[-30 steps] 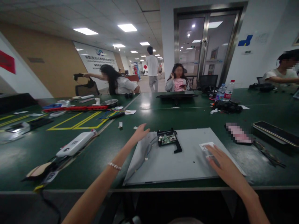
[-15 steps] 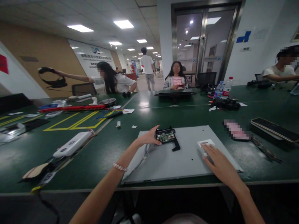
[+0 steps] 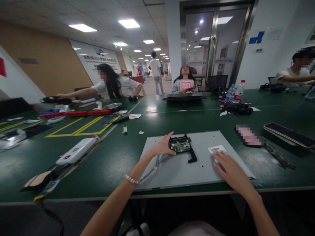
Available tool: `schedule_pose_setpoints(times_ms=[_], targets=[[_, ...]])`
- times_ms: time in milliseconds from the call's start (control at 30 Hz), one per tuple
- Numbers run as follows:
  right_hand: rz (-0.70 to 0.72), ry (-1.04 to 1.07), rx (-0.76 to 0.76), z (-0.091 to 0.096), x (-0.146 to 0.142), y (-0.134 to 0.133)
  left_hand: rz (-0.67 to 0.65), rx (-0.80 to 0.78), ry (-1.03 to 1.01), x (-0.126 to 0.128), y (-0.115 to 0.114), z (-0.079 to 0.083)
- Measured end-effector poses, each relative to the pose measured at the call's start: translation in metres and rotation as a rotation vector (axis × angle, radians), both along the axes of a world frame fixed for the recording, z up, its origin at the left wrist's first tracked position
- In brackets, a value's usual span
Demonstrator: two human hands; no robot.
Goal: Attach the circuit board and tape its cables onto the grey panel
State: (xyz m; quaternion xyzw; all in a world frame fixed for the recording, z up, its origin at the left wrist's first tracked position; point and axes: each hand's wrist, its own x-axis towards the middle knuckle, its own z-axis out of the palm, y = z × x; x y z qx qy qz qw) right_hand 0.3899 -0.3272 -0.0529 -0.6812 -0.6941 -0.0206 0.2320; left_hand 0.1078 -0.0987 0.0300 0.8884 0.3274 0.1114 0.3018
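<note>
A flat grey metal panel (image 3: 197,170) lies on the green table in front of me. On its far part sits a small green circuit board in a black bracket (image 3: 183,147), with thin wires (image 3: 154,168) running off its left side. My left hand (image 3: 163,147) grips the left edge of that board, thumb over its top. My right hand (image 3: 232,172) rests flat on the panel's right side, fingers spread, fingertips next to a small white label (image 3: 216,149).
A white device (image 3: 76,151) with cables lies to my left by yellow floor-style tape markings (image 3: 81,126). A dark tray (image 3: 289,135) and tools lie at right. Water bottles (image 3: 235,92) and a black monitor base (image 3: 184,97) stand farther back. Other people sit around the table.
My left hand reached onto the panel and took hold of the circuit board, then shifted it slightly right and nearer. My right hand stayed flat. The person at far left lowered a black object to the table.
</note>
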Motion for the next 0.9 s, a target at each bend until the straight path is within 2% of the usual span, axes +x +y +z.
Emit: schedule_pose_setpoints(times_ms=[133, 300, 433, 567, 667, 800, 900], targets=[[-0.003, 0.021, -0.010, 0.000, -0.001, -0.001, -0.042, -0.028, -0.018, 0.009, -0.016, 0.001], [0.023, 0.109, -0.030, 0.001, 0.005, 0.001, -0.017, -0.076, -0.020, 0.014, -0.030, 0.003], [0.084, 0.257, -0.040, 0.019, 0.012, 0.016, -0.018, -0.113, -0.032, 0.011, -0.033, 0.003], [0.292, 0.294, -0.122, 0.052, 0.009, 0.049, -0.051, -0.202, -0.028, 0.004, -0.033, 0.003], [0.456, 0.303, -0.224, 0.066, 0.001, 0.079, -0.050, -0.244, -0.055, 0.000, -0.031, 0.001], [0.614, 0.358, -0.252, 0.062, -0.009, 0.110, -0.037, -0.250, -0.112, -0.005, -0.027, -0.005], [0.643, 0.398, -0.238, 0.053, -0.013, 0.120, -0.024, -0.259, -0.118, -0.007, -0.025, -0.010]])
